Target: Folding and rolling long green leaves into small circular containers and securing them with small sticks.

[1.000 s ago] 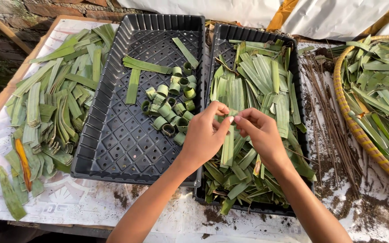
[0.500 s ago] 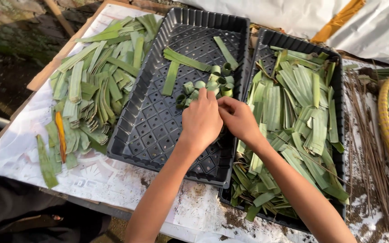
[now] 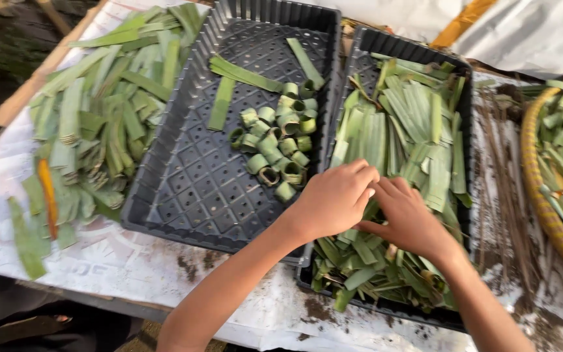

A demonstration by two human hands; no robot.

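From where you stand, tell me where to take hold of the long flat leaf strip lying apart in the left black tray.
Take the long leaf strip by its near end, coming from above. It lies flat on the left black tray, clear of the rolled leaf rings, so a pinch across its narrow width at the end probably lifts it most easily. Both hands are over the right tray.

The head camera looks steeply down, close over two black trays.

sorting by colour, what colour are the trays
Black: both trays, clearest in the head view.
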